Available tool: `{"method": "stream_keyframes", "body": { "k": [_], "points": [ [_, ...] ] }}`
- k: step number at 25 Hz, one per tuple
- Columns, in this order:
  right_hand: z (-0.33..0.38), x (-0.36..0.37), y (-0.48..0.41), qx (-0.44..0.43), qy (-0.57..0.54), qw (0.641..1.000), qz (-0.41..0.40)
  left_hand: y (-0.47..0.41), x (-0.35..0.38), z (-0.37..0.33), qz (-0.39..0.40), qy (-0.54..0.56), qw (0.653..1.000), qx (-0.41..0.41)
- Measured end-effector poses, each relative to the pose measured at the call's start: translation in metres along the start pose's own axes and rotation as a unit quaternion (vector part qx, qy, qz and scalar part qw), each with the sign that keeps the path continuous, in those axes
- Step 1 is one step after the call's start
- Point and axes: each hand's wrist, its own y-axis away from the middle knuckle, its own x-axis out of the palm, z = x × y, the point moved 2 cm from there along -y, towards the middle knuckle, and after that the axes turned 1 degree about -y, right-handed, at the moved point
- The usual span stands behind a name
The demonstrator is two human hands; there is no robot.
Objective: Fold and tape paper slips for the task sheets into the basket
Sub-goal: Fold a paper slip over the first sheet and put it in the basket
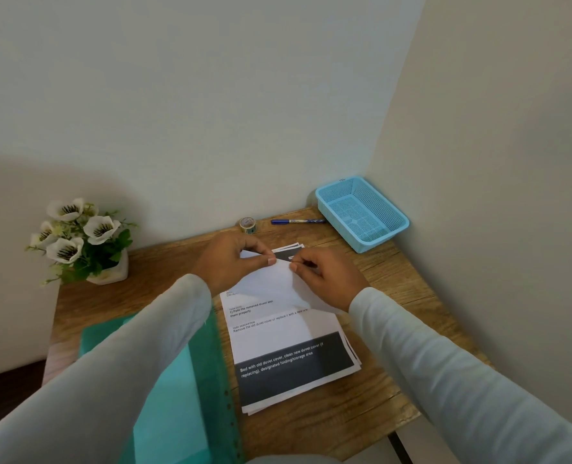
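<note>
My left hand (236, 259) and right hand (324, 271) both pinch the far edge of a white paper slip (279, 284), thumb + fingers closed on it, folding it over the stack of task sheets (288, 349) in the middle of the worktop (371, 413). Worktop is wood-grain, set in a corner of plain pale walls. Blue mesh basket (361, 212) sits at the far right corner, nothing visible in it. Blue pen (298, 221) and tape roll (248, 225) lie by the back wall. Green folder (177, 390) under my left sleeve; potted white flowers (77, 242) far left. Top sheet reads "Fold the removed duvet", "TASK DESCRIPTION", "Bed with old duvet cover, clean new duvet cover".
</note>
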Motion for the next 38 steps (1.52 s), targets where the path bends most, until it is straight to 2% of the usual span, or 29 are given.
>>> {"method": "stream_keyframes", "body": {
  "k": [4, 8, 12, 16, 18, 21, 23, 25, 30, 34, 38],
  "points": [
    [-0.023, -0.022, 0.009, 0.045, 0.009, 0.999, -0.003, 0.004, -0.015, 0.014, -0.027, 0.037, 0.999, 0.004],
    [-0.031, -0.039, 0.013, 0.058, -0.001, 0.998, -0.039, 0.007, -0.018, 0.030, -0.046, 0.069, 0.996, -0.023],
    [-0.026, -0.044, 0.012, 0.040, -0.010, 0.996, -0.084, 0.009, -0.012, 0.037, -0.002, 0.023, 0.999, -0.040],
    [0.004, -0.042, 0.002, -0.030, -0.019, 0.995, -0.092, 0.002, 0.004, 0.004, 0.031, -0.087, 0.994, 0.049],
    [0.015, -0.039, -0.004, -0.070, -0.037, 0.992, -0.096, -0.004, 0.012, -0.013, 0.027, -0.089, 0.992, 0.081],
    [0.016, -0.042, -0.008, -0.041, -0.138, 0.980, -0.139, -0.006, 0.014, -0.021, 0.002, 0.032, 0.999, 0.036],
    [0.009, -0.045, -0.006, -0.008, -0.216, 0.962, -0.170, -0.005, 0.010, -0.021, -0.018, 0.147, 0.989, -0.003],
    [0.004, -0.043, -0.004, 0.006, -0.244, 0.955, -0.168, -0.002, 0.009, -0.021, -0.028, 0.208, 0.978, -0.017],
    [-0.001, -0.031, -0.003, 0.012, -0.192, 0.970, -0.147, 0.001, 0.015, -0.018, -0.007, 0.196, 0.980, -0.014],
    [0.007, -0.033, -0.003, -0.016, -0.097, 0.988, -0.119, -0.002, 0.007, -0.023, -0.044, 0.183, 0.982, 0.011],
    [0.013, -0.026, -0.006, -0.042, -0.035, 0.995, -0.078, -0.005, 0.003, -0.034, -0.038, 0.146, 0.988, 0.044]
  ]
}}
